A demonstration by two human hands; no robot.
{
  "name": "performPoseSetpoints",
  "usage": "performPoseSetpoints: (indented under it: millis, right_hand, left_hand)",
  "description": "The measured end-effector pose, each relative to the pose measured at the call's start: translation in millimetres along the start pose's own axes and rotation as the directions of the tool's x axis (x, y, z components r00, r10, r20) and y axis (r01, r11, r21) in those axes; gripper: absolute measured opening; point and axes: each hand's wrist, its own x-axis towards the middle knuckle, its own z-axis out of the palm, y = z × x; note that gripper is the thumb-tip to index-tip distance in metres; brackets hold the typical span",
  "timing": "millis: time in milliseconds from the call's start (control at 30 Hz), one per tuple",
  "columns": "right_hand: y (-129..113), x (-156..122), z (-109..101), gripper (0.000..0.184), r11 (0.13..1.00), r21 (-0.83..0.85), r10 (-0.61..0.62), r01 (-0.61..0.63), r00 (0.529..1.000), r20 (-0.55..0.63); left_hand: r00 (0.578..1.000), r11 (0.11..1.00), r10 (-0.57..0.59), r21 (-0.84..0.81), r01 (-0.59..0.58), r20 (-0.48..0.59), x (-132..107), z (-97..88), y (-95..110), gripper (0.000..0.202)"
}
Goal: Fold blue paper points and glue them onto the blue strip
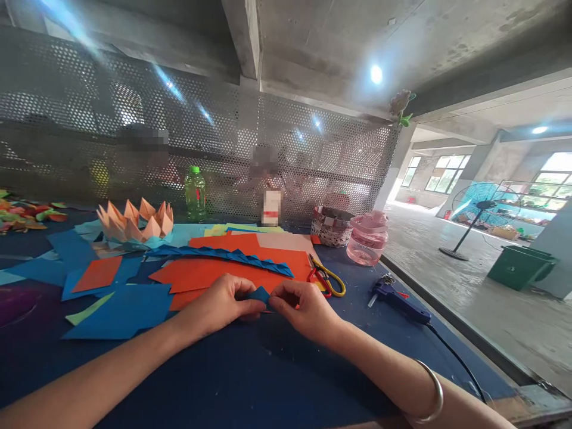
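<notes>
Between my two hands is a small folded piece of blue paper (260, 294), its peak pointing up. My left hand (227, 301) pinches its left side and my right hand (304, 302) pinches its right side. Just beyond them, a long strip of interlocked blue folded paper (232, 256) lies across orange paper sheets (179, 275). Scissors with red and yellow handles (328, 280) rest to the right of my right hand. Flat blue sheets (120, 313) are spread to the left.
A peach paper lotus (136, 223) stands at the back left near a green bottle (195, 193). At right are a woven basket (331, 227), a pink bottle (367, 241) and a blue glue gun (402, 302) with its cord. Perforated metal mesh (214, 137) rises behind the table.
</notes>
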Motion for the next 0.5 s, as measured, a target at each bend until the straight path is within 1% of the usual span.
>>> performPoseSetpoints:
  millis: [100, 167, 267, 400, 433, 500]
  right_hand:
    - [-2, 0, -1, 0.019, 1.0, -0.02, 0.007, -0.008, 1.0, -0.022]
    - [-2, 0, -1, 0.019, 1.0, -0.003, 0.021, -0.021, 1.0, -0.017]
    - [0, 1, -1, 0.019, 0.999, 0.025, 0.031, -0.031, 1.0, -0.004]
    - [4, 3, -2, 0.019, 1.0, 0.006, 0.027, -0.027, 0.999, -0.02]
    - [5, 3, -2, 0.018, 1.0, 0.003, 0.03, -0.03, 0.999, -0.02]
    - [5, 4, -2, 0.017, 1.0, 0.0, 0.028, -0.028, 0.999, -0.023]
  left_hand:
    - [0.996, 0.99, 0.01, 0.143, 0.003, -0.091, 0, -3.4, 2, 0.035]
    - [0.992, 0.977, 0.04, 0.211, -0.014, -0.118, -3, -4.2, 5, 0.037]
    - [0.993, 0.976, 0.054, 0.216, -0.03, -0.103, -5, -4.0, 10, 0.037]
    - [0.999, 0.991, -0.018, 0.13, 0.022, -0.037, -4, -5.0, 13, 0.034]
    - [0.999, 0.99, -0.022, 0.141, 0.027, -0.039, -4, -5.5, 14, 0.033]
    - [0.998, 0.975, -0.007, 0.222, 0.021, -0.068, -5, -6.3, 16, 0.033]
